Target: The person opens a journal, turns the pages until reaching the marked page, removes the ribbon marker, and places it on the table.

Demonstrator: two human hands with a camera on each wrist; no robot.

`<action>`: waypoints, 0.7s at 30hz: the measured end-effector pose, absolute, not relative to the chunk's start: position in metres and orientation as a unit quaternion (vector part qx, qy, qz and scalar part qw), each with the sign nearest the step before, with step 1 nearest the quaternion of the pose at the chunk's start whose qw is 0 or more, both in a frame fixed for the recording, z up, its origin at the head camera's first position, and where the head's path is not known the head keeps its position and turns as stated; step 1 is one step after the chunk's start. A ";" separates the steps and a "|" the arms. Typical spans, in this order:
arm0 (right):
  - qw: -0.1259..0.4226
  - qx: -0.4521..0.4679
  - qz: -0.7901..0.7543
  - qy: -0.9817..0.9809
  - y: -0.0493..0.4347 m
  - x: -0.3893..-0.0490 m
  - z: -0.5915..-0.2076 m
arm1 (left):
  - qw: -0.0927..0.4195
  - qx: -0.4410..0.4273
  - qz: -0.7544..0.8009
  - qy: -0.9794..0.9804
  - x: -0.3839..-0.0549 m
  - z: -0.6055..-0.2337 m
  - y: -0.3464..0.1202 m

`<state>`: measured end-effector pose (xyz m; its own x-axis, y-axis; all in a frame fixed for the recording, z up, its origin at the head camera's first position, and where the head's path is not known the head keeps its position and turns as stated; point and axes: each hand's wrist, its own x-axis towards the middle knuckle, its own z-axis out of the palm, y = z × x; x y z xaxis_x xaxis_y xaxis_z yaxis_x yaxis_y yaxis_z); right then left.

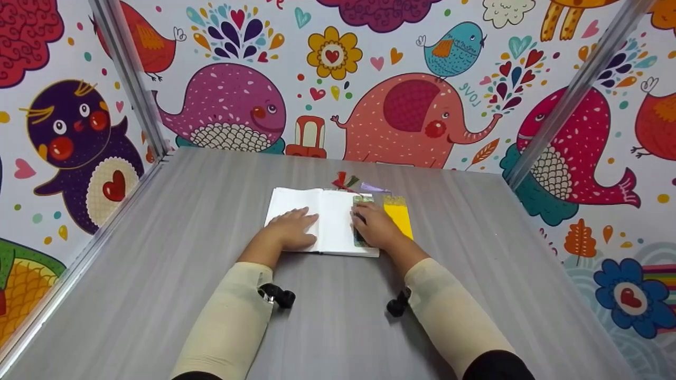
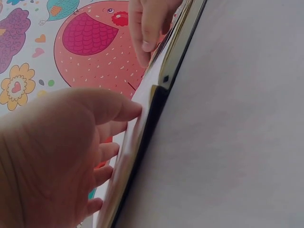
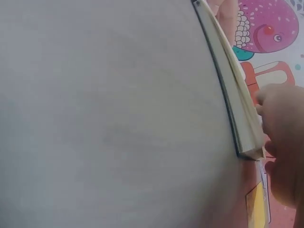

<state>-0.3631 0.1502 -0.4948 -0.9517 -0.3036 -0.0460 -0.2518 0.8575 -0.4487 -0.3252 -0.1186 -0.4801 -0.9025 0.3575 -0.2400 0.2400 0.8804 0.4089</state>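
Leftmost, the left hand (image 1: 293,228), fingers spread, rests on the open book (image 1: 335,224); on its right page lies a patterned strip (image 1: 360,236), touched by the right hand (image 1: 379,227), grip unclear. Strip placement seems the present step; the next move likely calls for steady pages.

Looked forward and down from the head, well back, over the open book (image 1: 335,224), and from the 2 wrists, tipped sideways and close, faced low across the tabletop (image 1: 332,327) toward the book's near edge, with book and patterned wall (image 1: 322,84) shared by all 3 views.
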 end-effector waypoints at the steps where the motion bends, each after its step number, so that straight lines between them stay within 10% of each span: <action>1: 0.052 -0.128 -0.235 0.962 0.150 -0.364 -0.494 | 0.156 0.156 0.188 0.957 -0.325 -0.480 -0.119; 8: -0.007 -0.020 -0.272 0.962 0.149 -0.370 -0.486 | 0.155 0.155 0.192 0.957 -0.325 -0.482 -0.118; 21: 0.063 0.077 -0.329 0.939 0.153 -0.376 -0.484 | 0.148 0.154 0.195 0.957 -0.326 -0.482 -0.117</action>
